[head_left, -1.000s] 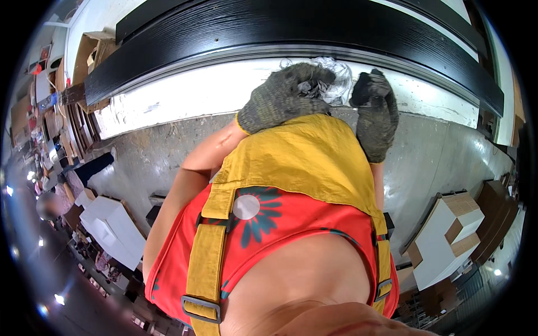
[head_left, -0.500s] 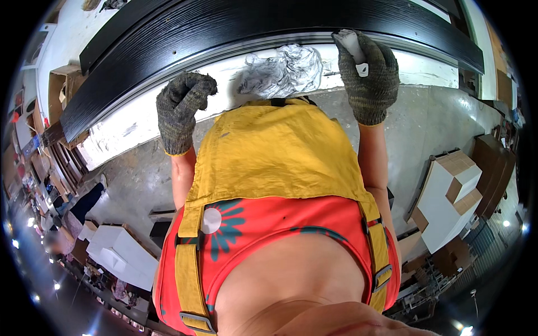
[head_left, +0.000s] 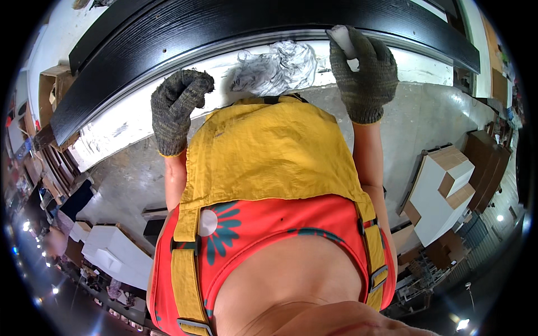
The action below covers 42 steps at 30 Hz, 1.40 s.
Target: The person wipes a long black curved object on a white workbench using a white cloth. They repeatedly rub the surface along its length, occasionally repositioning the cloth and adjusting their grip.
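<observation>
My right hand (head_left: 364,75), in a dark grey knit glove, is closed around a small whitish tube-like piece (head_left: 341,41). The tip of that piece is by the near edge of a long black wood-grained board (head_left: 252,22). My left hand (head_left: 178,106), gloved alike, is curled over the white work surface (head_left: 123,127) with its fingers pressed together. Whatever they hold, if anything, is hidden. Between both hands lies a crumpled white cloth (head_left: 280,68) with grey smudges. Grey grooved strips (head_left: 224,53) run along the board's near edge.
An open cardboard box (head_left: 55,89) stands beyond the board's left end. Behind me to the right, white and brown panels (head_left: 440,190) are stacked on the concrete floor (head_left: 414,112). To the back left, a person (head_left: 59,235) is near a white stack (head_left: 115,252).
The whole view has shifted slightly. My right hand is a little farther up against the board's edge, and less of the whitish piece shows. My left hand stays curled.
</observation>
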Each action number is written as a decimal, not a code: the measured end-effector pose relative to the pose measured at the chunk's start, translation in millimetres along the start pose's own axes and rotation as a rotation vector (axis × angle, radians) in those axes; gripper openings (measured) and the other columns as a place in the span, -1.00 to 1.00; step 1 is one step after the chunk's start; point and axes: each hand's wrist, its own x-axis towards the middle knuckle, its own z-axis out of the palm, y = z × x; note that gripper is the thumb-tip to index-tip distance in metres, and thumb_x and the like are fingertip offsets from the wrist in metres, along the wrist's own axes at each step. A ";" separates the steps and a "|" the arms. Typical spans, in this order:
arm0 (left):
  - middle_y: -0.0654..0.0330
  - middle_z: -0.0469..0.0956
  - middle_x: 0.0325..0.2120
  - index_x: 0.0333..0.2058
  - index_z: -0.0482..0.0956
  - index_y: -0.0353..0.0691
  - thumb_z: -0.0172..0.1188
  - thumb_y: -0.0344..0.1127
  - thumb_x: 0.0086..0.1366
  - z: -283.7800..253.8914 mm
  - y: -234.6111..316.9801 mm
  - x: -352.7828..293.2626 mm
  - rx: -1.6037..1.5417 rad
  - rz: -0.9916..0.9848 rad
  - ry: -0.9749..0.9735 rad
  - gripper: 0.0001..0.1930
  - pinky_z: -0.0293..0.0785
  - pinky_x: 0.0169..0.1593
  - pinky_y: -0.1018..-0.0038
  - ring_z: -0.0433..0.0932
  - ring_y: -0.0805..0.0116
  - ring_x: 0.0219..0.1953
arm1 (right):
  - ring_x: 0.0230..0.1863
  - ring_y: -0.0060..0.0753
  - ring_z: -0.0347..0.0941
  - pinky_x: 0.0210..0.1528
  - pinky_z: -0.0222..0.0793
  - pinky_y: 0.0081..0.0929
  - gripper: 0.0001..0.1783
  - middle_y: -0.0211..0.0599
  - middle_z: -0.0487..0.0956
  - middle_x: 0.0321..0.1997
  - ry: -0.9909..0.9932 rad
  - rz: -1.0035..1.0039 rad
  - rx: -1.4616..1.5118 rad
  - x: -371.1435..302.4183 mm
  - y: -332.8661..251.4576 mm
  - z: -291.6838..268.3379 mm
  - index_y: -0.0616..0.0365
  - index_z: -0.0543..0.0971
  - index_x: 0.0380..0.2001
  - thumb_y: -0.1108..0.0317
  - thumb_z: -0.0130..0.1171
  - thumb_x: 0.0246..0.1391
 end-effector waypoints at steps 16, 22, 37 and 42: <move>0.06 0.66 -0.40 -0.23 0.64 -0.39 0.26 -0.32 0.27 -3.4 -11.1 6.3 -0.021 -0.059 -0.023 -0.78 0.46 -0.33 0.48 0.48 0.48 -0.49 | -0.32 -0.24 0.59 -0.26 0.50 -0.29 -0.50 -0.34 0.63 -0.26 0.105 -0.054 0.008 6.2 -1.8 6.9 -0.07 0.61 -0.07 0.24 0.49 -0.16; 0.12 0.67 -0.39 -0.26 0.65 -0.34 0.24 -0.28 0.27 -1.0 -7.3 8.7 -0.019 -0.055 -0.038 -0.78 0.43 -0.37 0.53 0.50 0.50 -0.49 | -0.31 -0.22 0.59 -0.22 0.51 -0.25 -0.48 -0.34 0.63 -0.26 -0.009 -0.059 0.064 -0.2 -31.4 10.9 -0.06 0.61 -0.06 0.22 0.50 -0.17; 0.18 0.64 -0.49 -0.37 0.69 -0.32 0.35 -0.31 0.18 -17.6 -16.2 -0.2 0.287 -0.009 -0.228 -0.83 0.44 -0.33 0.48 0.51 0.49 -0.46 | -0.17 -0.32 0.56 -0.09 0.50 -0.31 -0.51 -0.45 0.62 -0.15 -0.065 -0.096 0.346 14.1 -83.6 32.8 -0.09 0.57 -0.03 0.28 0.48 -0.08; 0.17 0.65 -0.40 -0.28 0.71 -0.19 0.41 -0.13 0.11 -15.3 -19.5 1.9 0.461 0.309 -0.262 -0.72 0.52 -0.17 0.37 0.62 0.28 -0.33 | -0.21 -0.34 0.57 -0.20 0.55 -0.43 -0.55 -0.30 0.64 -0.28 -0.088 -0.016 0.445 13.7 -71.0 22.3 0.18 0.59 -0.05 0.47 0.45 -0.07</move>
